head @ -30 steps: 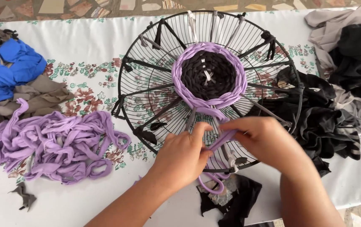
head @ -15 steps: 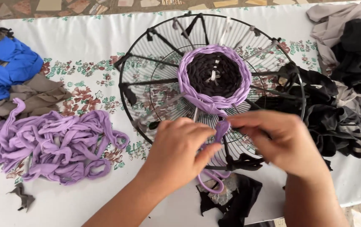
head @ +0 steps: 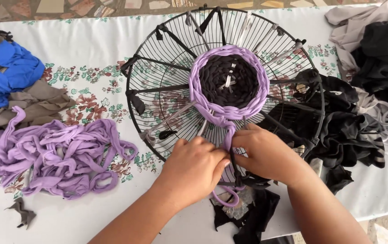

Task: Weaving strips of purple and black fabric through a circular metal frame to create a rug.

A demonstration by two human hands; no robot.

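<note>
Purple fabric strip [head: 228, 138] pinched at lower centre of the frame.
Left hand [head: 195, 166] and right hand [head: 266, 153] both grip it, clenched, against the black wire fan guard [head: 157, 97].

The purple fabric strip [head: 228, 141] is now drawn up taut between the two hands, running straight from the woven purple ring [head: 228, 81] down to the fingers, where half a second earlier its end was pinched loosely in the air. The left hand [head: 194, 167] and right hand [head: 268, 156] are brought closer together, fingertips meeting over a black spoke of the wire fan guard [head: 157, 104]. The fan guard is seen slightly lower and rotated in the head view.
</note>
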